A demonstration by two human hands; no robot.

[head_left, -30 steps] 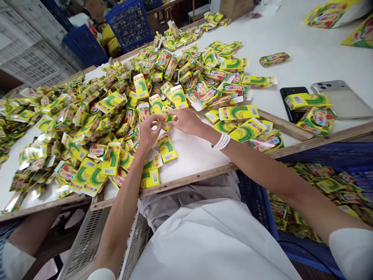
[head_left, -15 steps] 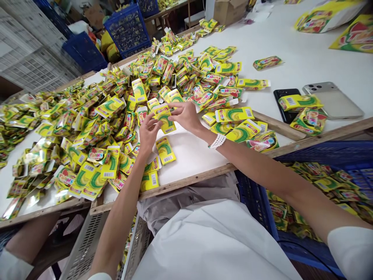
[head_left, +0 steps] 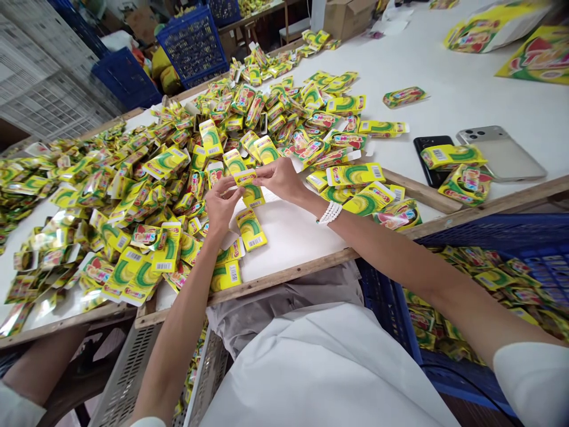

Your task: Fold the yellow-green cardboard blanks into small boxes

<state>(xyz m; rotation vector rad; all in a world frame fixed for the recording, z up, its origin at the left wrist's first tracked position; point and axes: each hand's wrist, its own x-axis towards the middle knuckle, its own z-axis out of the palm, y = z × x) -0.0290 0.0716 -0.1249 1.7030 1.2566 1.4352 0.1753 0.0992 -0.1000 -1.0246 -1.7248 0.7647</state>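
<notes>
Between my two hands, just above the white tabletop, is a small yellow-and-green carton [head_left: 249, 191] with a barcode at its lower end. My left hand [head_left: 221, 201] pinches its left side between thumb and fingers. At the carton's upper right, the fingertips of my right hand [head_left: 281, 178] close on its top end; a white beaded bracelet [head_left: 329, 213] circles that wrist. Below them a similar flat carton [head_left: 251, 229] lies on the table. A large heap of these cartons [head_left: 169, 163] spreads to the left and behind my hands.
A wooden strip [head_left: 284, 277] edges the table in front of me. On the right lie a black phone [head_left: 431, 155] and a silver phone [head_left: 507, 153], with cartons over the black one. A blue crate [head_left: 466, 234] of cartons stands below right. Part of another person's arm [head_left: 42, 367] shows lower left.
The carton's top end has tipped down, and my fingers have closed in on it. My left hand has shifted slightly left. The view has moved a little.
</notes>
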